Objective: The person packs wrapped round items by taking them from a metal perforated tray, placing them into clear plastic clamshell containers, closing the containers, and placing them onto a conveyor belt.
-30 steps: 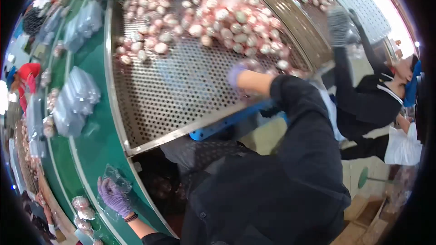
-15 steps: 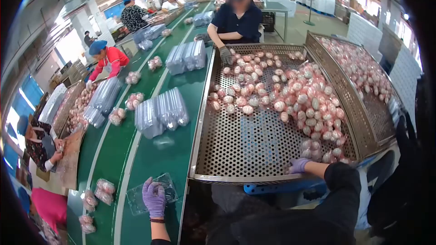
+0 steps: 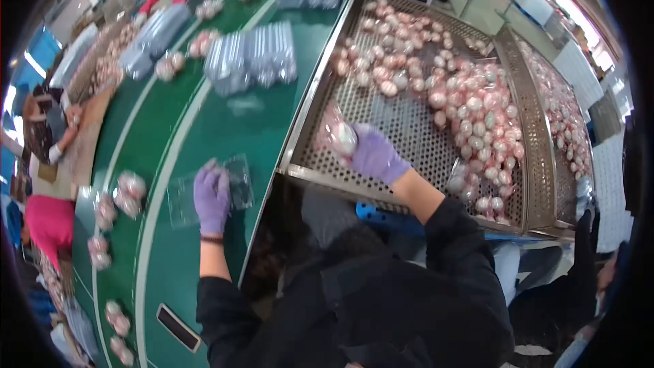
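My left hand (image 3: 212,196), in a purple glove, is over an open clear plastic egg box (image 3: 241,180) on the green conveyor belt. Its fingers are bent together at the middle of the box; their tips are hard to make out. My right hand (image 3: 376,153), gloved the same way, grips an egg in clear, red-printed film (image 3: 343,139). It is above the near left part of a perforated metal tray (image 3: 320,176). Many more wrapped eggs (image 3: 470,112) are heaped in the tray's right and far parts.
Stacks of clear plastic boxes (image 3: 252,58) stand farther up the belt. Filled egg packs (image 3: 129,193) lie along its left lane. A phone (image 3: 178,328) rests near the front. A second egg tray (image 3: 555,116) adjoins on the right. Other people work across the belt.
My right hand has moved left from the tray's near right edge and now has a wrapped egg. The view has tilted down, and my left hand stays at the plastic box.
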`<act>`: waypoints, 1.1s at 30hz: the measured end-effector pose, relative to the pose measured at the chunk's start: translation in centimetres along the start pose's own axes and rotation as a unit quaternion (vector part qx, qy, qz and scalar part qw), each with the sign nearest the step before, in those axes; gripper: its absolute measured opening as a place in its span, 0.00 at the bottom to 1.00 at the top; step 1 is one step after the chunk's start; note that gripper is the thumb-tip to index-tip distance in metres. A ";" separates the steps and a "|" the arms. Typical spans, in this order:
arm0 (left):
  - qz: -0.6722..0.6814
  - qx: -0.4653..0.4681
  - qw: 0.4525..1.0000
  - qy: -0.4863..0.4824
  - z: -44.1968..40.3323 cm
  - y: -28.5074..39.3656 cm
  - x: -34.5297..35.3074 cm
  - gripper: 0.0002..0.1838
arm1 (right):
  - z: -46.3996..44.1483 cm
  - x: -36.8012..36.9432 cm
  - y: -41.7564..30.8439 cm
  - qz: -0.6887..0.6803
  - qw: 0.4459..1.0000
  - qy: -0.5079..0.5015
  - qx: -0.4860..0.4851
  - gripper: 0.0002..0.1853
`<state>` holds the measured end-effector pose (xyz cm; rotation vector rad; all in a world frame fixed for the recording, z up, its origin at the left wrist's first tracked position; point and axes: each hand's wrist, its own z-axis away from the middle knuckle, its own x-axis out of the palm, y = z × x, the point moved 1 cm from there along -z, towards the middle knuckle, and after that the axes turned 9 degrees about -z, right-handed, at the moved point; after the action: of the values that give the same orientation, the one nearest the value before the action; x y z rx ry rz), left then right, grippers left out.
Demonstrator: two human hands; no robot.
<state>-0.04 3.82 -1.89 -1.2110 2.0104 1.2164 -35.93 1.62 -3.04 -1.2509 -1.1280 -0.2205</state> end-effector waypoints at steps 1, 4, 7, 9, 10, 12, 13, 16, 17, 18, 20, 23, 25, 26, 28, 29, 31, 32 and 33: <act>0.036 -0.012 0.999 -0.018 -0.2 -0.2 -0.1 0.08 | -1.4 1.8 0.2 -0.098 0.995 0.012 0.024 0.28; 0.121 -0.044 0.990 -0.052 -0.1 -0.5 -0.5 0.15 | -4.8 5.0 2.1 -0.109 0.993 0.034 0.041 0.28; 0.136 -0.057 0.988 -0.036 0.2 -2.1 0.7 0.20 | -6.2 7.2 4.9 -0.104 0.991 0.069 0.040 0.23; 0.202 -0.096 0.974 -0.039 0.4 -2.1 1.2 0.21 | -7.4 7.9 6.3 -0.095 0.988 0.086 0.083 0.17; 0.177 -0.077 0.981 -0.027 0.2 -1.8 0.8 0.21 | -7.8 8.0 7.1 -0.082 0.988 0.086 0.094 0.16; 0.150 -0.050 0.987 -0.003 0.1 -1.3 0.3 0.21 | -8.5 8.0 9.2 0.048 0.992 0.093 0.076 0.22; 0.149 -0.042 0.988 0.007 0.0 -1.1 0.1 0.21 | -8.9 8.7 10.0 0.122 0.986 0.098 0.060 0.21; 0.106 -0.017 0.994 0.022 -0.3 -1.3 -0.1 0.20 | -9.3 11.1 12.0 0.529 0.820 0.037 -0.213 0.20; 0.106 -0.015 0.994 0.015 -0.3 -1.4 0.0 0.20 | -9.0 11.5 12.1 0.648 0.738 0.032 -0.187 0.22; 0.109 -0.020 0.994 0.022 -0.3 -1.3 0.0 0.20 | -8.9 11.7 12.4 0.681 0.701 -0.013 -0.211 0.23; 0.092 -0.018 0.995 0.019 -0.4 -1.4 0.2 0.19 | -8.9 12.1 12.8 0.757 0.631 -0.082 -0.150 0.22; 0.052 -0.032 0.998 -0.009 -0.2 -1.5 0.6 0.17 | -11.1 14.2 12.2 0.816 0.574 -0.063 0.022 0.20; 0.003 -0.016 1.000 -0.021 -0.6 -1.7 0.9 0.14 | -13.2 14.7 12.0 0.832 0.543 -0.078 0.083 0.22; 0.002 -0.016 1.000 -0.019 -0.7 -1.7 0.8 0.14 | -13.9 14.9 11.9 0.837 0.528 -0.088 0.114 0.23; 0.040 -0.003 0.999 -0.002 -0.6 -1.7 0.8 0.12 | -13.7 13.9 11.9 0.821 0.557 -0.088 0.086 0.24; 0.043 0.001 0.999 -0.008 -0.5 -2.1 1.1 0.09 | -13.5 13.5 11.8 0.803 0.587 -0.086 0.059 0.26; 0.028 0.002 0.999 -0.018 -0.8 -1.7 0.5 0.10 | -12.2 13.0 11.0 0.726 0.684 -0.037 0.062 0.30; 0.010 0.006 0.999 -0.032 -0.7 -1.5 0.4 0.11 | -11.6 12.8 10.8 0.654 0.753 -0.009 0.073 0.32; 0.010 0.010 0.999 -0.039 -0.8 -1.8 0.7 0.14 | -11.3 12.6 10.8 0.652 0.755 0.015 0.068 0.36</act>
<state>1.26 2.48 -2.84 -1.1203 1.9775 1.2314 -16.29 1.63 1.05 -1.6085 -0.0309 0.8847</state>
